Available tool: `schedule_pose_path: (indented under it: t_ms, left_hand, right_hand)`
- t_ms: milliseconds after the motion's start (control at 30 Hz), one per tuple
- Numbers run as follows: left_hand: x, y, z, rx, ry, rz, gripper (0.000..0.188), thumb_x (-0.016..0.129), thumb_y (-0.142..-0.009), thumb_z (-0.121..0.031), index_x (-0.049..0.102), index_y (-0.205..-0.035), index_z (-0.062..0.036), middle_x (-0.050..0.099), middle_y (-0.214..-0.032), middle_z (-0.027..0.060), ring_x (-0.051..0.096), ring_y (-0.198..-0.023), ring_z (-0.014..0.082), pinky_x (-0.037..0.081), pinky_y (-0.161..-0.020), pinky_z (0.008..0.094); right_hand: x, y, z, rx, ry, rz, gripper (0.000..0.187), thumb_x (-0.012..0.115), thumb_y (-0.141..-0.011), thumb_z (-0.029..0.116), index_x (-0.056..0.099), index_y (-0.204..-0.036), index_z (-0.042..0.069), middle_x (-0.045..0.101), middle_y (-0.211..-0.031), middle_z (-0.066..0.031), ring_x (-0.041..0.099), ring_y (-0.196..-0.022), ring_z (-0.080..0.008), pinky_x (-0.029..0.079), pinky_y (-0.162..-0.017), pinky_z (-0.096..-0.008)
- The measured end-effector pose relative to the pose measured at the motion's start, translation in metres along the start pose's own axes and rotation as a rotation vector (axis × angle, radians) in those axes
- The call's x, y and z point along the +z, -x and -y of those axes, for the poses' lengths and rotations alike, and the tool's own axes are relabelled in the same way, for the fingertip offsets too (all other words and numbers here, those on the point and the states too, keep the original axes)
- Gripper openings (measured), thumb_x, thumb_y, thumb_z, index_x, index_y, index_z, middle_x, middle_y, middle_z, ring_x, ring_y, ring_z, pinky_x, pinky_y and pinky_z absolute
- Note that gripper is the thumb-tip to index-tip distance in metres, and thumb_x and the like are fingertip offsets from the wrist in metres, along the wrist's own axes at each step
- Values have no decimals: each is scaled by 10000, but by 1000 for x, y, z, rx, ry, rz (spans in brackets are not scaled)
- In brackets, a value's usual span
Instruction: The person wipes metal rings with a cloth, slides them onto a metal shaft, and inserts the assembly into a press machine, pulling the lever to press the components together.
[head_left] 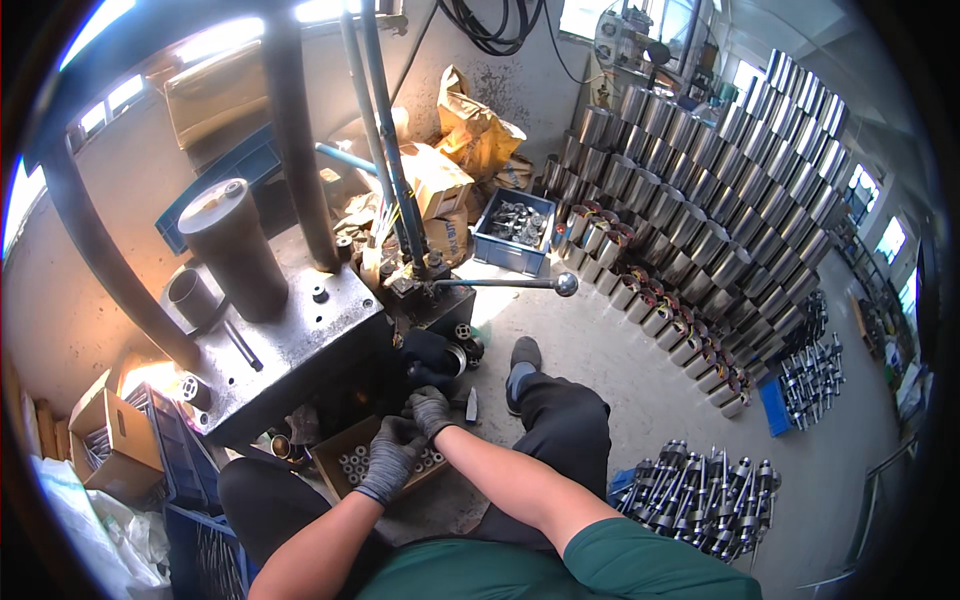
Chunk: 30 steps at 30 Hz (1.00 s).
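Note:
Both my hands wear grey knit gloves and are close together in front of the press. My left hand (393,458) is above an open brown box (325,468), its fingers curled inward. Small round metal rings (354,464) lie in that box, on either side of the hand. A little farther off and to the right, my right hand (430,411) is closed at the box's far edge. Whatever either hand's fingers hold is hidden or too small to make out. Just right of my right hand, a pale, narrow piece (472,405) stands on the floor.
A heavy press with a steel bed (300,345) stands ahead, its ball-ended lever (566,285) reaching right. Stacked metal cylinders (690,215) fill the right. Shafted rotors (700,500) lie at my right. A blue crate (480,248) of metal parts sits beyond the lever; a cardboard box (120,440) stands left.

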<state>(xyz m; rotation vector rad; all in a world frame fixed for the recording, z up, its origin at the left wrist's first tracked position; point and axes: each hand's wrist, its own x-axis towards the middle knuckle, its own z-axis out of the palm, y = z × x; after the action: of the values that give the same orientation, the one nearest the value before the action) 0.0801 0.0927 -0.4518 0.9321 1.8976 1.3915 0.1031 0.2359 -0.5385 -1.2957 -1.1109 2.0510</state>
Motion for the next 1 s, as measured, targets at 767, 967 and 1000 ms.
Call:
schedule_pose_path:
  t_ms: [767,967,1000]
  left_hand:
    - [-14,-2,-31,19,97,354,390,755,-796,-55,517,-1104,-39,596,-1026,72,567,-967,164,493,-893,324]
    - [-2,1,-14,65,85,211,347,747,-823,-60,521,-1084,-36,622,-984,91,588,-914,172,505,-860,335]
    - [1,1,-6,79,31,80,320,739,-828,-72,523,-1059,-26,630,-945,113,604,-879,184,516,-830,346]
  right_hand:
    - [1,34,29,257,-186,40,719,607,-864,725,687,-978,19,668,-785,-94,616,-578,-186,536,-552,-325]
    - [1,4,12,244,-137,85,408,621,-945,415,650,-1078,30,692,-918,-144,683,-761,-256,591,-651,-395]
    - [1,1,14,216,-88,28,286,641,-954,286,636,-1107,44,702,-965,-163,699,-819,-272,610,-686,-416]
